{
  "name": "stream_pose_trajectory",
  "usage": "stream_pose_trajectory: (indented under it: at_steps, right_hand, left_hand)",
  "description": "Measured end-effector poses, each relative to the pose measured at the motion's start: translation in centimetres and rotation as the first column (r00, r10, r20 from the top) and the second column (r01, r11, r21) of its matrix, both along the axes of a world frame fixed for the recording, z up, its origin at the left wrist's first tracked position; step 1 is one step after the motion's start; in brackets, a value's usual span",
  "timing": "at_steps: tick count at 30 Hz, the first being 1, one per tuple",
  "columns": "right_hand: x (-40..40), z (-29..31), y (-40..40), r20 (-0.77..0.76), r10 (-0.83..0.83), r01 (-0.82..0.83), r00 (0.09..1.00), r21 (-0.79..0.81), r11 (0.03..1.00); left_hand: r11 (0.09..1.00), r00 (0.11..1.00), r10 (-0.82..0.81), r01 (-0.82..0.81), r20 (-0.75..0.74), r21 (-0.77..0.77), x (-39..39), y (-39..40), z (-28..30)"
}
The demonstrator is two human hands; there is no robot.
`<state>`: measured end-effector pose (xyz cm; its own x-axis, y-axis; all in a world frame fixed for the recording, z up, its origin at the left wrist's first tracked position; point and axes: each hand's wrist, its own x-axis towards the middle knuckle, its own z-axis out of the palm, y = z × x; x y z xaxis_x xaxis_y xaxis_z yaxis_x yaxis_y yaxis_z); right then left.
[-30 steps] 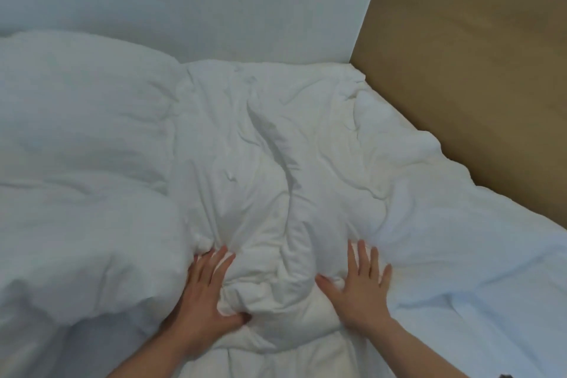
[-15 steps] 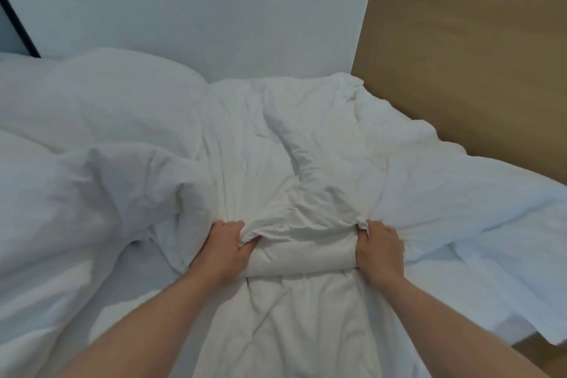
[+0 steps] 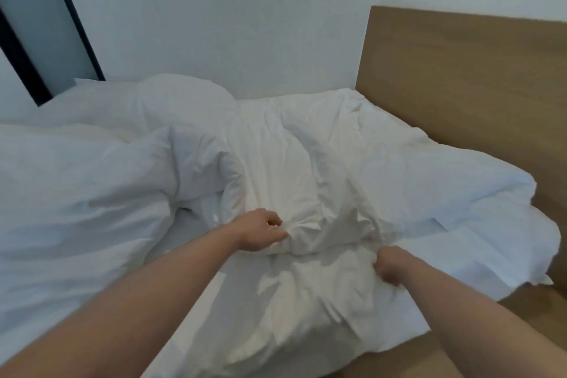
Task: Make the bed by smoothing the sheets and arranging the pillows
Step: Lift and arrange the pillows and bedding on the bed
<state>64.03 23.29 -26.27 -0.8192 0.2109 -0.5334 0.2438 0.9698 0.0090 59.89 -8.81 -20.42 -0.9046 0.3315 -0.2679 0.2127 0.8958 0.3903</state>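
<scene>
A crumpled white sheet (image 3: pixel 306 169) runs from the wall down the middle of the bed toward me. My left hand (image 3: pixel 260 230) is closed on a bunched fold of it at the centre. My right hand (image 3: pixel 391 268) grips the same fold a little lower and to the right. A thick white duvet (image 3: pixel 76 193) is heaped over the left half of the bed. A white pillow (image 3: pixel 445 181) lies flattened along the right side against the headboard. Below my hands more creased white cloth (image 3: pixel 291 316) hangs over the bed's near edge.
A wooden headboard (image 3: pixel 460 77) stands along the right side. A pale wall (image 3: pixel 230 24) closes the far side of the bed. A dark window frame (image 3: pixel 18 49) crosses the upper left corner. Wooden floor or bed frame (image 3: pixel 521 316) shows at the lower right.
My hands went from lying flat on the sheet to gripping a fold, then pulled it toward me. My right hand is now lower, and the view has backed away from the wall.
</scene>
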Motion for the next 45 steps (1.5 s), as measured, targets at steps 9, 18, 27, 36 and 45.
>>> stream_pose_trajectory:
  at_steps: [9, 18, 27, 36, 45]
  right_hand:
    - [-4.0, 4.7, -5.0, -0.155, -0.255, 0.126, 0.955, -0.565, 0.815]
    - [-6.1, 1.8, -5.8, -0.372, -0.196, -0.056, 0.907, -0.568, 0.821]
    - [-6.8, 11.0, -7.8, -0.646, -0.494, -0.172, 0.581, -0.691, 0.702]
    - [-6.0, 22.8, -8.5, -0.62, -0.741, -0.422, 0.258, -0.762, 0.491]
    - [-4.8, 6.3, -3.6, -0.325, -0.002, -0.144, 0.946, -0.424, 0.894]
  left_hand:
    - [0.867, 0.997, -0.022, -0.02, -0.079, -0.498, 3.6, -8.0, -0.2]
    - [0.952, 0.983, 0.158, -0.178, -0.099, -0.249, 1.3, -5.8, -4.4]
    - [0.748, 0.711, 0.607, -0.362, -0.354, 0.556, -2.7, -2.5, 1.0]
    - [0.548, 0.503, 0.723, -0.002, -0.473, 0.836, 0.7, -4.1, 12.5]
    - [0.949, 0.974, -0.171, 0.122, -0.148, -0.29, 1.8, -8.9, -3.2]
